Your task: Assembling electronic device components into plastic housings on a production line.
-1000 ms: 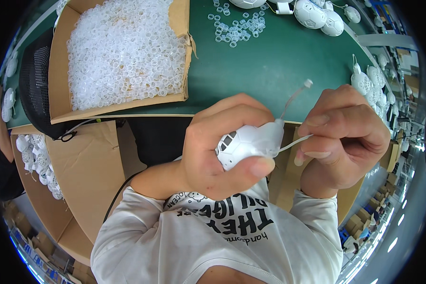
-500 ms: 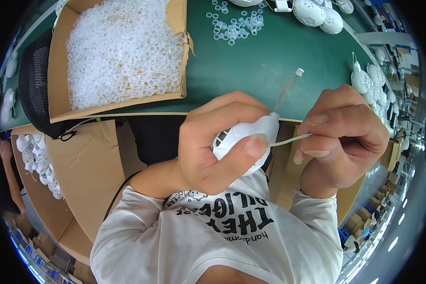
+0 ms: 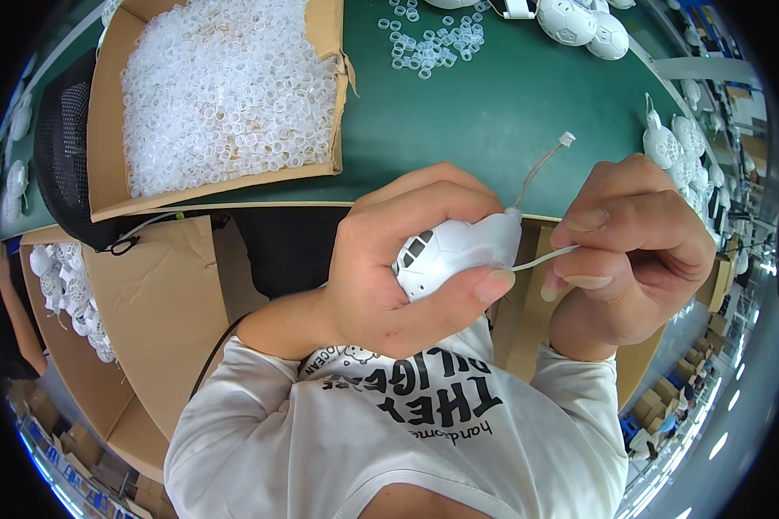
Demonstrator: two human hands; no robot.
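Note:
My left hand (image 3: 407,268) is closed around a white, rounded plastic housing (image 3: 459,246) with dark slots at one end. From the housing's right end a thin wire (image 3: 537,177) sticks up, tipped by a small white connector (image 3: 567,138). A white cord (image 3: 545,258) comes out near my left thumb and runs to my right hand (image 3: 636,251), whose thumb and fingers pinch it. The far side of the housing is hidden by my left fingers.
A cardboard box (image 3: 331,143) of clear plastic rings stands on the green table (image 3: 493,104). Loose rings (image 3: 424,52) lie beyond. White housings (image 3: 571,22) sit at the back right, more (image 3: 662,145) at the right edge. Below left, an open carton (image 3: 160,303) adjoins more white parts (image 3: 74,290).
My left hand has shifted slightly right with the housing, which has turned a little and shows more of its slotted end. The connector has swung right. My right hand keeps its pinch.

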